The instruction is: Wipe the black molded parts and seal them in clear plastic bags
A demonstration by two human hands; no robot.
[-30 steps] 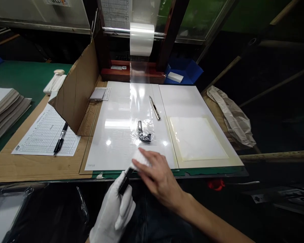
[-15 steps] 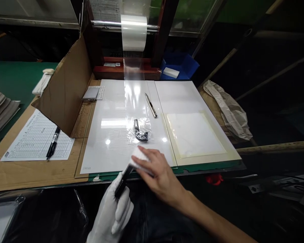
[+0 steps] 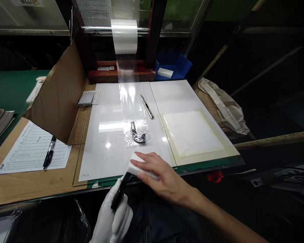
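My left hand (image 3: 115, 214), in a white glove, is closed round a slim black part (image 3: 121, 192) at the bottom middle. In my bare right hand (image 3: 162, 177) is a white sponge block (image 3: 142, 165), pressed against the upper end of the black part. Just beyond my hands, a shiny black hook-shaped part (image 3: 136, 135) lies on clear plastic film (image 3: 128, 111) over the white board (image 3: 103, 148). To the right of the film rests a slim metal utility knife (image 3: 147, 107).
A roll of clear film (image 3: 124, 37) hangs on a bar at the back. Beside it stands a blue bin (image 3: 178, 65) with a white block (image 3: 165, 72). At left are a cardboard panel (image 3: 58, 94), a printed form (image 3: 27, 152) and a black pen (image 3: 49, 153). Right lies a whitish sheet (image 3: 192, 135).
The view has shifted a little, moving the bench leftward in the picture. Both hands keep their grips; the sponge block shows more and sits slightly lower against the black part.
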